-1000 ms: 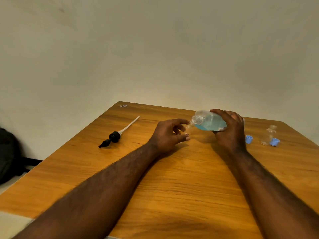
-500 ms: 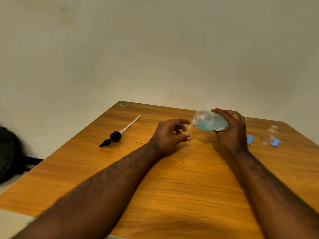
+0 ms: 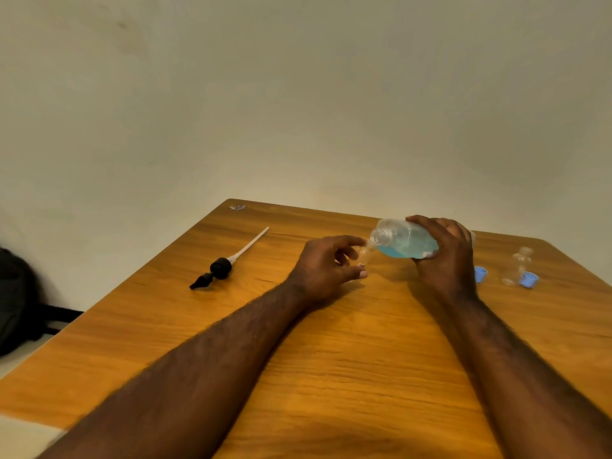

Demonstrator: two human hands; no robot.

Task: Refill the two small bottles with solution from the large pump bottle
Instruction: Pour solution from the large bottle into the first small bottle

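Your right hand (image 3: 445, 256) wraps large clear pump bottle of blue solution (image 3: 405, 241), tilted, mouth at 9 o'clock. Left fingers (image 3: 351, 241) pinch tiny clear bottle (image 3: 365, 255) on wooden table (image 3: 331, 359). Smooth, light plastic; grip mid-body, pour slowly.

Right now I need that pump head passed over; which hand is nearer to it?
Left. The left hand is beside the pump head; the right hand is farther off, holding the large bottle.

a plain room: bare wall (image 3: 298, 94), wooden table (image 3: 331, 376), dark backpack (image 3: 13, 299) on the floor.
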